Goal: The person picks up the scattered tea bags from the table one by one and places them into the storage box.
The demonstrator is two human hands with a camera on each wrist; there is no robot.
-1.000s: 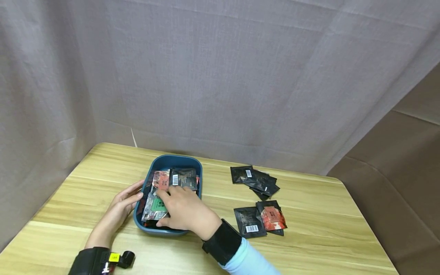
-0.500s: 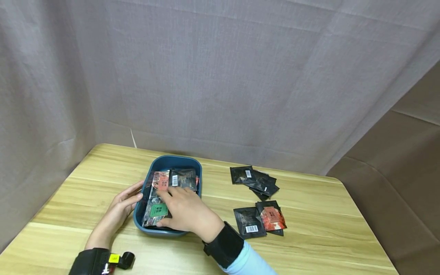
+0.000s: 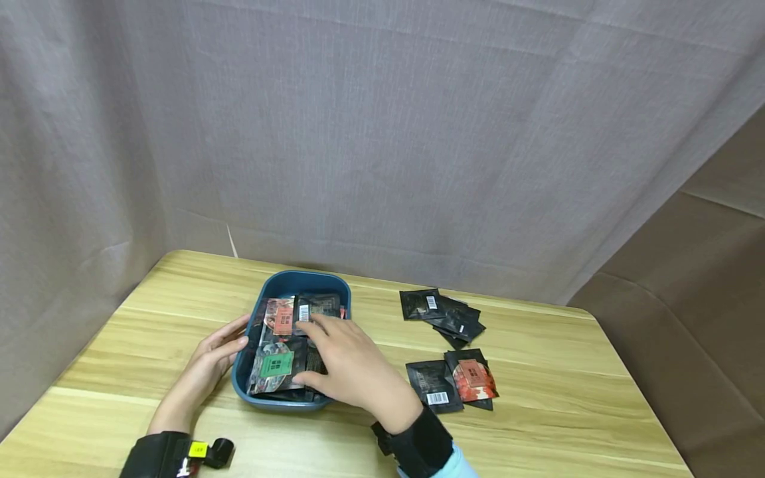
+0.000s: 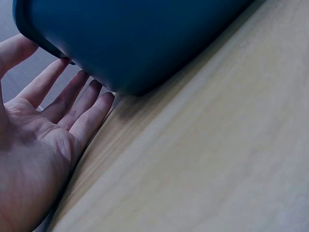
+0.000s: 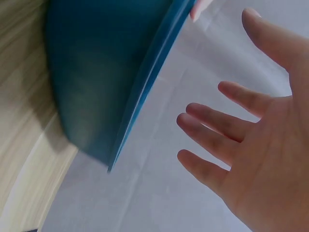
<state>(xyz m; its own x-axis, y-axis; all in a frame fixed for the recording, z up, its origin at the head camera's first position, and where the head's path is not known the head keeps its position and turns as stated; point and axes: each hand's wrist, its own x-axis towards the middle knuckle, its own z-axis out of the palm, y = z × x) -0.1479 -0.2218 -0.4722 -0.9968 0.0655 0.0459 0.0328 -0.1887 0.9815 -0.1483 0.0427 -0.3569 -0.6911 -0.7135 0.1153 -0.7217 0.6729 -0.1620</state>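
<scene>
A dark blue tray (image 3: 276, 283) on the wooden table holds several black, red and green sachets (image 3: 277, 363). My left hand (image 3: 216, 352) lies flat against the tray's left wall (image 4: 120, 43), fingers (image 4: 72, 96) straight along it. My right hand (image 3: 349, 362) hovers over the tray's right side with fingers (image 5: 217, 121) spread and relaxed, gripping nothing; the tray's outer wall (image 5: 96, 87) shows beside it in the right wrist view.
A small stack of black sachets (image 3: 445, 313) lies right of the tray. Nearer me sit a black sachet with a barcode (image 3: 431, 385) and a red one (image 3: 472, 380). Grey cloth hangs behind the table (image 3: 568, 398).
My right hand has lifted off the green sachet and drawn right and back, uncovering more of the tray's contents. My left hand has stayed against the tray.
</scene>
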